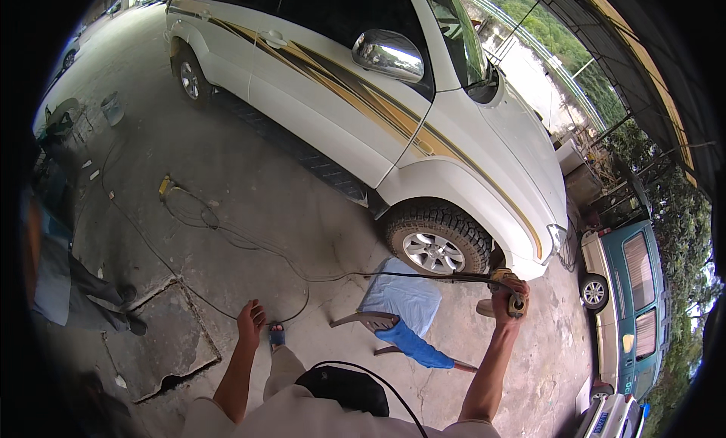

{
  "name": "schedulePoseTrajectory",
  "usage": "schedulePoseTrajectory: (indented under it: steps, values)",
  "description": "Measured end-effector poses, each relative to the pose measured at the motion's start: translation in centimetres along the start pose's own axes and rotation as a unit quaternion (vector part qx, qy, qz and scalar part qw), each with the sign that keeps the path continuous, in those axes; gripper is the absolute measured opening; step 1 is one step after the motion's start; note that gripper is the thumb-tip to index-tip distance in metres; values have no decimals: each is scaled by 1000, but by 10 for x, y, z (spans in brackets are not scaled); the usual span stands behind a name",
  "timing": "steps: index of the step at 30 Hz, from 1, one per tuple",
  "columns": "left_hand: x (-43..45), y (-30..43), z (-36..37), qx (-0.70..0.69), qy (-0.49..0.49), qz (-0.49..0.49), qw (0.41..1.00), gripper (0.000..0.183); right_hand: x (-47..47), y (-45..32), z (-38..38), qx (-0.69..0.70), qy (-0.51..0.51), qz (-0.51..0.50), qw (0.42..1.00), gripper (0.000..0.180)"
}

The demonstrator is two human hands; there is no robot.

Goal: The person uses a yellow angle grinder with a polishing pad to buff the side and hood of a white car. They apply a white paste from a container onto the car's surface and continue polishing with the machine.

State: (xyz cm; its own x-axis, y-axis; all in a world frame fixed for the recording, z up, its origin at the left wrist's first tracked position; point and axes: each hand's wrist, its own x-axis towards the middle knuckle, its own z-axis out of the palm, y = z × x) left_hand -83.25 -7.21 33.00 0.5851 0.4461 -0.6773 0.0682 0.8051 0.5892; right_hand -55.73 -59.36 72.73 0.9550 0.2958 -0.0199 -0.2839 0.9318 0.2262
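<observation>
My right hand (512, 293) grips a yellow corded power tool (516, 306) near the front bumper of a white SUV (340, 137). A pale rounded part shows on the tool's left side; its exact type I cannot tell. From it a dark cord (391, 274) runs left across the front wheel (437, 245) in view. My left hand (250, 320) holds nothing, its fingers loosely bent, above the floor near a thin cable. Between my arms stands a brown plastic chair (381, 321), with a light-blue sheet (405, 296) over its seat and a darker blue cloth (420, 347) on it.
A yellow cable end (164, 186) and loose cord loops lie on the concrete floor. Beside a cracked floor slab (164, 336) stands another person (85, 296) at left. A bucket (112, 108) is farther back. At right a green and beige van (635, 302) is parked.
</observation>
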Motion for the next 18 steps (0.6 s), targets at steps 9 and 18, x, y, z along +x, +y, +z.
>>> schedulePoseTrajectory:
  steps: [9,18]
  values:
    - [64,113,9,49,79,82,992,37,109,162,-107,-236,407,479,741,10]
    - [61,112,19,192,96,109,971,32,223,239,-257,-560,191,724,355,12]
